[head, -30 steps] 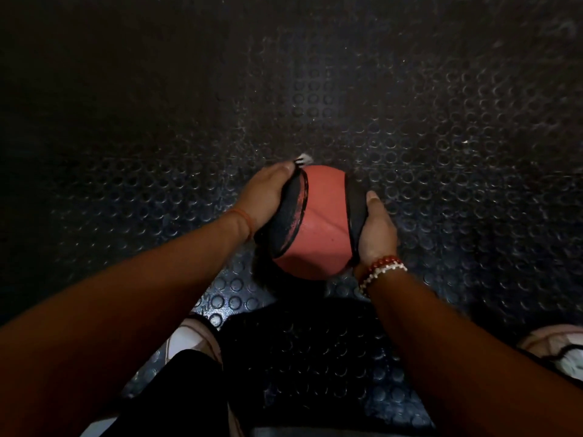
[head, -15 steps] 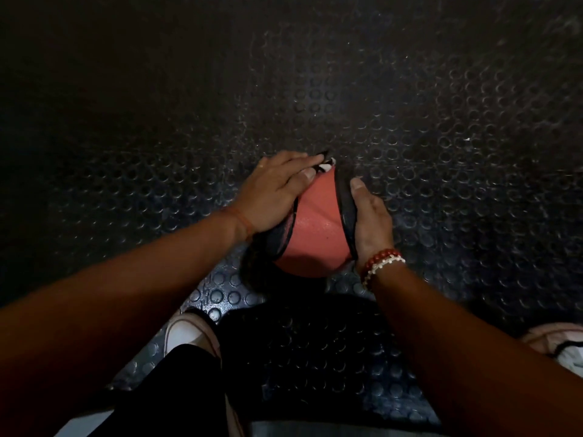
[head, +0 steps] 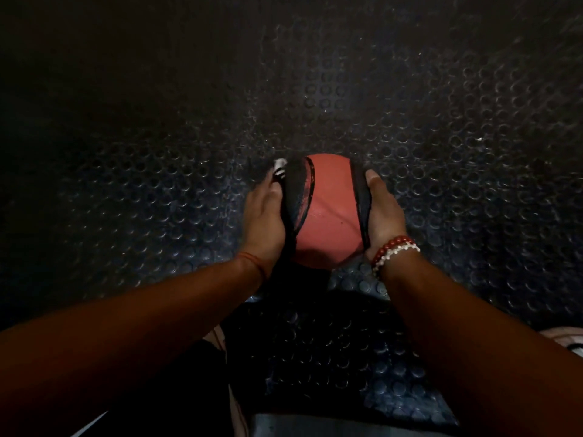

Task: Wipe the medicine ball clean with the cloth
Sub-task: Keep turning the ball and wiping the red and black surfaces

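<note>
left hand [head: 263,222] flat, unclenched, presses cloth [head: 280,168] onto ball [head: 328,209] to scrub | right hand [head: 385,212] flat opposite, bracing against that push

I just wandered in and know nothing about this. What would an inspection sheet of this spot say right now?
Surface: dark studded rubber floor, dimly lit.
Job's things: red medicine ball with black bands, between both hands; dark cloth with a white striped tip, against the ball's left side.
Clutter: nothing seen.
Hands: left hand presses the cloth to the ball; right hand lies against the ball's right side, fingers hidden.
Cables: nothing seen.
Surroundings: pale shoe at the lower right edge; beaded bracelets on the right wrist.
</note>
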`<action>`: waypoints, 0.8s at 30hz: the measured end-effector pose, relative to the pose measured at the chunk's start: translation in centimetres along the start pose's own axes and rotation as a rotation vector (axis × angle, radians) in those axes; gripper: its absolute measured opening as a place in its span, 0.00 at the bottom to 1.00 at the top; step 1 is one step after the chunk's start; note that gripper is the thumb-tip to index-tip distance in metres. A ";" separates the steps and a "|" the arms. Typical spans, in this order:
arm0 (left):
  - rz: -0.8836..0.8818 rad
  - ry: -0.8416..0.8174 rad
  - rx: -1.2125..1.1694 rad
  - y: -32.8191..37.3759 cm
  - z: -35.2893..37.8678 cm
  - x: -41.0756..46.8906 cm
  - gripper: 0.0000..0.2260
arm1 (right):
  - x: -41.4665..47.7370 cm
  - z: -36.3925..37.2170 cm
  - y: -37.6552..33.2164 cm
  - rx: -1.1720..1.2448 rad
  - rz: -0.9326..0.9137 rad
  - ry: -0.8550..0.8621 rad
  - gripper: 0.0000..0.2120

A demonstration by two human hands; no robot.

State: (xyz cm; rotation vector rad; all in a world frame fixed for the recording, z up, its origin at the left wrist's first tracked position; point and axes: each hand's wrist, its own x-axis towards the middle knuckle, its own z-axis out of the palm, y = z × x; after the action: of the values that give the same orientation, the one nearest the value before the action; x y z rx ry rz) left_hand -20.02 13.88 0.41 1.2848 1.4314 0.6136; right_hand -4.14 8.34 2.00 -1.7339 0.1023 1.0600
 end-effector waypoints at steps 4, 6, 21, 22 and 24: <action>0.643 -0.191 0.400 3.7 -0.5 0.3 0.21 | -0.2 0.1 0.5 -0.036 -0.068 0.020 0.27; 0.632 -0.326 0.467 4.5 -0.5 2.7 0.22 | -0.1 0.1 0.5 -0.026 -0.083 0.036 0.23; -0.254 0.040 -0.181 1.0 0.1 -0.7 0.20 | 0.9 1.0 -0.7 -0.182 -0.062 0.039 0.25; -0.114 0.037 -0.022 1.6 0.1 -2.0 0.20 | 0.9 1.0 -0.6 -0.161 -0.057 0.030 0.25; 0.319 -0.028 0.324 3.2 -0.5 -2.9 0.20 | 0.9 1.1 -0.4 -0.148 -0.074 0.027 0.25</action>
State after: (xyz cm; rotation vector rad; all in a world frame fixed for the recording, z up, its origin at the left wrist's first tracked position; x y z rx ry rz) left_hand -19.69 12.23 4.48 1.7931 1.3492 0.5841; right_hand -4.05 9.75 1.66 -1.8708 -0.0248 1.0115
